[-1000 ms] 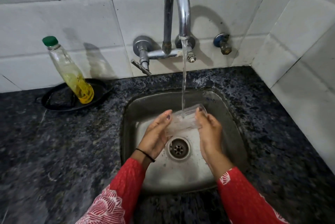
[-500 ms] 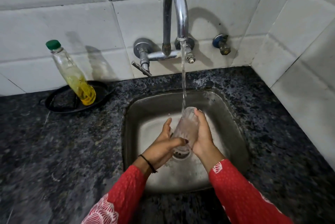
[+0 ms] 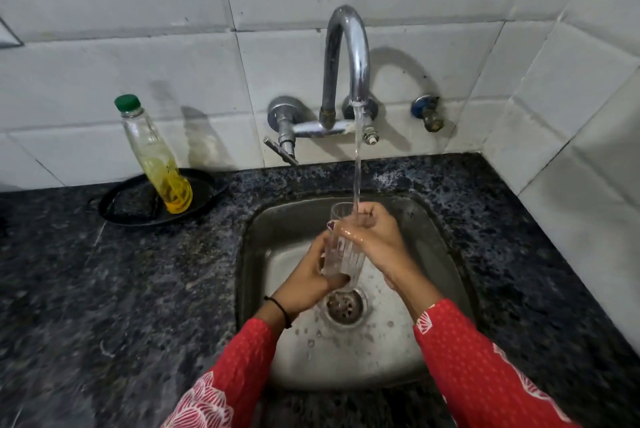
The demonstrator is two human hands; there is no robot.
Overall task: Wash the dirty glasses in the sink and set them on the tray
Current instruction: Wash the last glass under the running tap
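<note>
1. On my feed, the glass (image 3: 341, 254), which lay on its side between the fingertips a second ago, now stands nearly upright, mouth up under the water stream (image 3: 356, 164).
2. I see the right hand (image 3: 379, 244) has climbed from the glass's side to its rim. Its fingers curl over the mouth, and the water now lands there.
3. The left hand (image 3: 306, 285), earlier propping the base with straighter fingers, now wraps round the lower part from the left.
4. The drain (image 3: 344, 306), covered by the glass half a second ago, shows again just below the hands.
</note>
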